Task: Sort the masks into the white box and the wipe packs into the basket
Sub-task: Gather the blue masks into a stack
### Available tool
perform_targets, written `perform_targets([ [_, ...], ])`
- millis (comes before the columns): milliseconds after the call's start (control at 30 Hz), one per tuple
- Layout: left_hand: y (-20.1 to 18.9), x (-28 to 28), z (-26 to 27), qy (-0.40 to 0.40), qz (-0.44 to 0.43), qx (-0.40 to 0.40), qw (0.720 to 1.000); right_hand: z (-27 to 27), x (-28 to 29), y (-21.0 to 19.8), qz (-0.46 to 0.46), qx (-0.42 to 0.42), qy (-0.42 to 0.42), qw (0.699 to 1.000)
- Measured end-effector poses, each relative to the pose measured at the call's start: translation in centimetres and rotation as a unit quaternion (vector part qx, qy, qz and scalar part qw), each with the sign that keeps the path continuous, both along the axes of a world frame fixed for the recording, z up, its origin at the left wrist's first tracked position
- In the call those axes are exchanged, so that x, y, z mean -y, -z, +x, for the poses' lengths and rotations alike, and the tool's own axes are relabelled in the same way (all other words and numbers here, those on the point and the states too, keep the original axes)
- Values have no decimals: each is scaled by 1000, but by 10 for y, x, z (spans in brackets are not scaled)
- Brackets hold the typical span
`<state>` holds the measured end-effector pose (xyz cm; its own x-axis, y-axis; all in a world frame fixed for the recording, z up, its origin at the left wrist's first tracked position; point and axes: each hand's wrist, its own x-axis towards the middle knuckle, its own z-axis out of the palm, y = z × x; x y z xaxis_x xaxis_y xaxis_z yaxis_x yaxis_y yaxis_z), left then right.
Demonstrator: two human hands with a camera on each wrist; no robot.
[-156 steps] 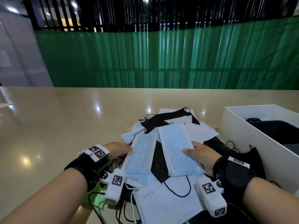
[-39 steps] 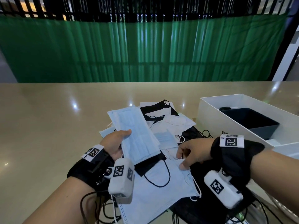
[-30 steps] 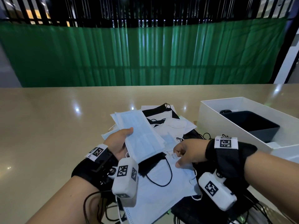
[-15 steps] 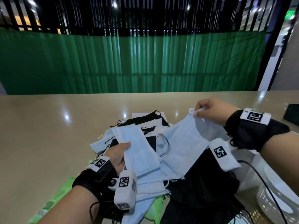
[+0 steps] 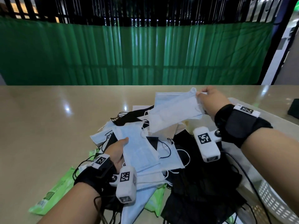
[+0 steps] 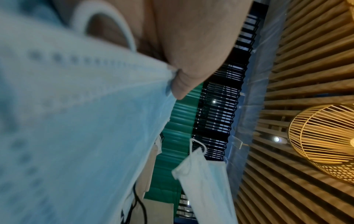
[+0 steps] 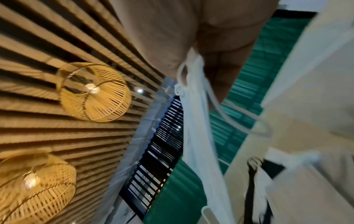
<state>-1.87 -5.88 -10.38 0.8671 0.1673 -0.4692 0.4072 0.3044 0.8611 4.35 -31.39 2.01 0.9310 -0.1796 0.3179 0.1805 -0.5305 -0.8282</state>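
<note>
A heap of blue, white and black masks [image 5: 168,152] lies on the beige table. My left hand [image 5: 119,149] grips one pale blue mask [image 5: 137,151] by its left edge, low over the heap; the left wrist view shows the thumb [image 6: 191,57] pressed on this blue mask [image 6: 76,136]. My right hand [image 5: 208,101] pinches the corner of a light blue mask [image 5: 173,110] and holds it in the air above the heap's far right; in the right wrist view that mask [image 7: 199,128] hangs from the fingers. Green wipe packs [image 5: 53,194] [image 5: 155,202] poke out beneath the pile.
The white box [image 5: 239,159] is mostly hidden under my right forearm. A white perforated basket [image 5: 275,204] shows at the bottom right corner. A dark object [image 5: 293,109] sits at the right edge. A green curtain hangs behind the table.
My right hand picked a light blue mask out of the heap and raised it up and to the right. The left hand kept its blue mask, sinking a little toward the pile.
</note>
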Motion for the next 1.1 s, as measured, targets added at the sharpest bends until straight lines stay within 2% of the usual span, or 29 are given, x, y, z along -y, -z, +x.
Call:
perform_targets([
  [67, -1, 1, -3, -3, -4, -2, 1000, 7, -8, 19, 7, -30, 2, 1000],
  [100, -1, 2, -4, -4, -3, 1, 1000, 11, -10, 28, -18, -48, 2, 999],
  [167, -2, 3, -6, -2, -3, 5, 1000, 11, -15, 42, -119, -117, -20, 986],
  [267, 0, 1, -6, 1, -2, 13, 1000, 4, -19, 58, -273, -198, -49, 940],
  [367, 2, 0, -4, 3, 1, 15, 1000, -5, -21, 63, -383, -154, -23, 911],
  [433, 2, 1, -4, 10, 1, 20, 1000, -8, -28, 65, -398, -139, -82, 903],
  [500, 0, 2, -5, 16, -2, 23, 1000, -8, -38, 71, -440, -180, -166, 864],
  [567, -1, 2, -7, 13, -6, 24, 1000, -4, -47, 78, -479, -240, -210, 818],
  [667, -2, 2, -9, 15, -15, 22, 1000, 1, -52, 84, -508, -271, -222, 787],
  [733, -1, 2, -9, 18, -27, 13, 999, 3, -52, 86, -519, -259, -218, 785],
  [967, 0, 1, -7, 9, -30, 16, 999, 6, -33, 77, -427, -215, -184, 859],
  [1033, 2, 0, -6, 4, -34, 16, 999, 6, -30, 76, -414, -219, -183, 864],
  [1100, 1, 0, -7, 3, -33, 15, 999, 4, -30, 77, -420, -231, -188, 857],
])
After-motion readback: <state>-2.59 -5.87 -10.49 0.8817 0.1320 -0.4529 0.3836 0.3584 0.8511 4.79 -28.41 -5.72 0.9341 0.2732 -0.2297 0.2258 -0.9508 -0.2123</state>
